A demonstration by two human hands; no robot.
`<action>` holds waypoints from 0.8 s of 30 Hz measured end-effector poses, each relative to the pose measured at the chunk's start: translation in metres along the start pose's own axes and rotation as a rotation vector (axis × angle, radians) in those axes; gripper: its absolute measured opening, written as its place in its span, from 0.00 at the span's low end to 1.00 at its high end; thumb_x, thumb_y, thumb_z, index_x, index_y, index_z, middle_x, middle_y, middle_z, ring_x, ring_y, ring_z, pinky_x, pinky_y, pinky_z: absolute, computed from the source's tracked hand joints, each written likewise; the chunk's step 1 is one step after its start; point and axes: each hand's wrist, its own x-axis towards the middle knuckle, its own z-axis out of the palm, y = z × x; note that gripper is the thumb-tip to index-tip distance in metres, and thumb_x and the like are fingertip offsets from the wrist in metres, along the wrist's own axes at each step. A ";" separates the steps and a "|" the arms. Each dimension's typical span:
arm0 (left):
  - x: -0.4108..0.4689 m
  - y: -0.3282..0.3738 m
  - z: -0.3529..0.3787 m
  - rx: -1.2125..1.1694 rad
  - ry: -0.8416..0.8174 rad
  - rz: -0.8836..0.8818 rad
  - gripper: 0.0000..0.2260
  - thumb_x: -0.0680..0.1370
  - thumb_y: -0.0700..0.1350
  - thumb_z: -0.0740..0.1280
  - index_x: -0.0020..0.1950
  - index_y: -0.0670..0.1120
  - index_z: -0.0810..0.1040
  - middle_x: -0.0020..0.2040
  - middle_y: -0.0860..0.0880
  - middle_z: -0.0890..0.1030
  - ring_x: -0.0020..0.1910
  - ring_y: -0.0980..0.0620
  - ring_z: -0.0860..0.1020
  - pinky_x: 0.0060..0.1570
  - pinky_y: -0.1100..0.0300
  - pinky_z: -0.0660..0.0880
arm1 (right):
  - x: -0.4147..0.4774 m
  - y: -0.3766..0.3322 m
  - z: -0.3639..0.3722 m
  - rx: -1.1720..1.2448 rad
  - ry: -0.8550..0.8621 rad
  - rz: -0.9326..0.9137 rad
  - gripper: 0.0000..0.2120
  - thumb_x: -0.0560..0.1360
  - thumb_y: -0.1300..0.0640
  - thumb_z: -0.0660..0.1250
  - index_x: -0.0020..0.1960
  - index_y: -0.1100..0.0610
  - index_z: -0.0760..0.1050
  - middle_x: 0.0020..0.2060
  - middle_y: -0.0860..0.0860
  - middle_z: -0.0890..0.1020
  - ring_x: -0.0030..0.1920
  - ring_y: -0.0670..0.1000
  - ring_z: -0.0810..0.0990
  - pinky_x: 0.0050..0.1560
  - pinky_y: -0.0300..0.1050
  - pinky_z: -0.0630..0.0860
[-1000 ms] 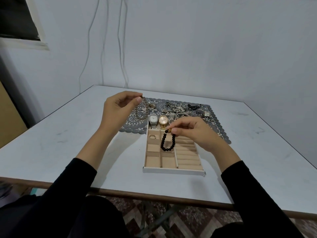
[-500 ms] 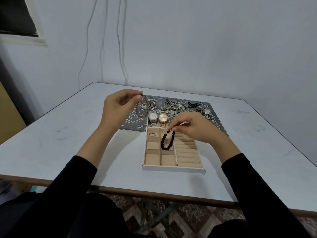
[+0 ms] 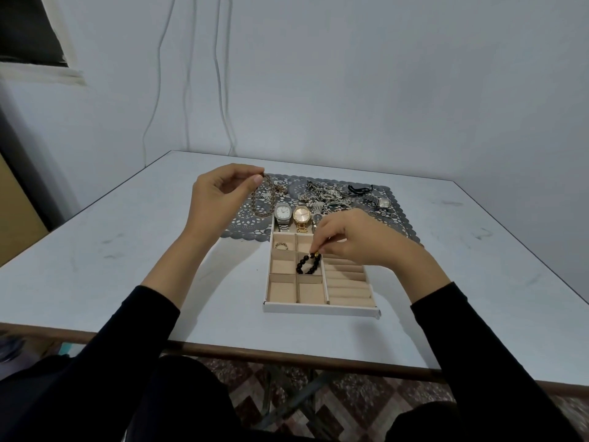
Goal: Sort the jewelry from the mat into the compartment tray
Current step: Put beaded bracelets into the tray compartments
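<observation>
A beige compartment tray (image 3: 320, 309) sits on the table in front of a grey lace mat (image 3: 251, 229). My right hand (image 3: 357, 240) pinches a black bead bracelet (image 3: 307, 264), which lies mostly down in a middle compartment of the tray. Above the mat's left end, my left hand (image 3: 220, 199) pinches a gold chain bracelet (image 3: 264, 202) that hangs in a loop. A gold ring (image 3: 281, 245) lies in the tray's far left compartment. A silver watch (image 3: 283, 213) and a gold watch (image 3: 301, 215) lie at the tray's far edge.
A tangle of silver and pearl jewelry (image 3: 322, 194), a black cord piece (image 3: 360, 189) and another watch (image 3: 381, 202) lie on the mat. The white table (image 3: 127, 250) ends at a brown front edge. Cables hang down the wall behind.
My right hand has lowered the black bead bracelet from hanging above the tray into a middle compartment. My left hand still holds the gold chain in much the same place.
</observation>
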 end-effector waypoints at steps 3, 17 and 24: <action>0.000 -0.001 0.001 -0.002 -0.009 0.002 0.06 0.74 0.42 0.74 0.48 0.52 0.85 0.45 0.53 0.86 0.49 0.51 0.84 0.56 0.51 0.79 | 0.002 -0.001 0.005 -0.005 -0.002 0.003 0.09 0.72 0.66 0.70 0.46 0.55 0.85 0.41 0.43 0.81 0.44 0.42 0.80 0.49 0.35 0.77; 0.001 -0.004 0.001 -0.013 -0.014 0.001 0.06 0.74 0.42 0.74 0.49 0.52 0.85 0.46 0.52 0.86 0.49 0.51 0.84 0.56 0.53 0.79 | 0.000 0.005 0.032 0.403 0.157 0.154 0.11 0.70 0.66 0.74 0.39 0.50 0.83 0.30 0.44 0.82 0.28 0.40 0.75 0.31 0.31 0.69; 0.000 -0.005 0.002 -0.023 -0.015 -0.006 0.06 0.74 0.41 0.74 0.48 0.51 0.85 0.46 0.52 0.86 0.48 0.51 0.84 0.56 0.54 0.79 | -0.002 0.004 0.032 0.365 0.126 0.146 0.07 0.70 0.66 0.73 0.43 0.56 0.85 0.35 0.44 0.85 0.39 0.43 0.83 0.43 0.34 0.77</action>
